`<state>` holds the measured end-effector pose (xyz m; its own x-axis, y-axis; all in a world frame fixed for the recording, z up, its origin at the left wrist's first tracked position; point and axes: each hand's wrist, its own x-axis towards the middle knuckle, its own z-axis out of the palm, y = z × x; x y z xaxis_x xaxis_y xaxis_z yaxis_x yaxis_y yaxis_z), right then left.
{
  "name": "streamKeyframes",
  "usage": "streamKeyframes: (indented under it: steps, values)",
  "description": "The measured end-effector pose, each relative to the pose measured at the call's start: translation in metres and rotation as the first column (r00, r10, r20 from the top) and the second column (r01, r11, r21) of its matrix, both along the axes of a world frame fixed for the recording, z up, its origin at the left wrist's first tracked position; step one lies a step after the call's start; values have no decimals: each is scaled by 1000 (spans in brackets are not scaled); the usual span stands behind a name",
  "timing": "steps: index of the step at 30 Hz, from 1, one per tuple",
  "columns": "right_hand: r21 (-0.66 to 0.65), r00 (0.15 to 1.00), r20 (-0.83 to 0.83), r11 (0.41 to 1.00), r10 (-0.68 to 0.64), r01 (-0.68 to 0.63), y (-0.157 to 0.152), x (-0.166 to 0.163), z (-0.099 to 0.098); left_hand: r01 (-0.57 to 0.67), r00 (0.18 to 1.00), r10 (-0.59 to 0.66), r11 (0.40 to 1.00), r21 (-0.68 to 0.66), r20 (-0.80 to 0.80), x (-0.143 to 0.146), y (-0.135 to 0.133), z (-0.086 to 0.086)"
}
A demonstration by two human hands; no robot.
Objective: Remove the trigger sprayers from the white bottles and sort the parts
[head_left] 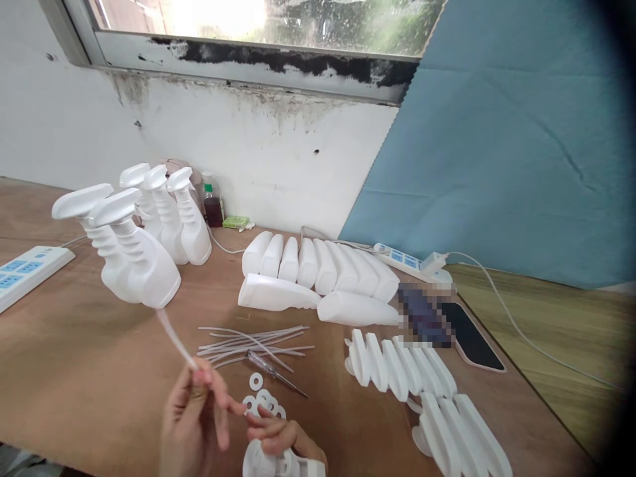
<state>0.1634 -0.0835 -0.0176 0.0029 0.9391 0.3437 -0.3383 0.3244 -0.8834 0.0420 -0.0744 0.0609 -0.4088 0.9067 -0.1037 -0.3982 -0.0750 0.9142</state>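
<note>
Between the thumb and finger of my left hand (196, 404) is a thin white plastic tube (175, 339), slanting up toward the assembled spray bottles. My right hand (291, 434) is closed on a white trigger spray head (265, 460) at the bottom edge, partly cut off by the frame. The fingertips of both hands nearly meet. Just beyond them lie several white ring washers (256, 381). Farther up is a loose pile of clear tubes (238, 339), with a clear-handled screwdriver (275, 373) beside it.
Assembled spray bottles (154, 268) stand at the left, near a power strip (37, 268). Bottles without heads (278, 293) lie in the middle. Several spray heads (397, 364) lie at the right, below a phone (474, 334). A second power strip (410, 262) lies by the wall.
</note>
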Motion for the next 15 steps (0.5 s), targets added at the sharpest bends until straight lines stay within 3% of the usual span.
streamKeyframes:
  steps: [2, 4, 6, 7, 9, 11, 13, 15]
  values:
    - [158, 1000, -12, 987, -21, 23, 10, 3, -15, -42, 987, 55, 995, 88, -153, -22, 5, 3]
    - [301, 998, -27, 952, -55, 60, 20, 9, -22, 27, 868, 16, 996, 80, -496, -47, 10, 0]
    - [340, 997, -32, 937, -74, 81, 27, 18, -21, 98, 531, -48, 995, 5, -846, -69, 14, -9]
    - [342, 997, -23, 937, -69, 73, 28, 22, -18, 96, 340, -27, 995, 6, -940, -79, 15, -15]
    - [343, 999, 17, 939, -37, 29, 27, 30, -10, 87, -19, 25, 996, 23, -1000, -96, 18, -26]
    - [316, 997, 72, 949, -16, -8, 23, 36, -5, 88, -266, 28, 996, 4, -963, -109, 20, -35]
    - [260, 988, 155, 965, -7, -34, 21, 41, -6, 103, -405, -4, 993, -50, -914, -117, 22, -38]
    - [270, 975, 222, 962, -18, -43, 21, 44, -12, 131, -473, -11, 988, -83, -881, -122, 25, -39]
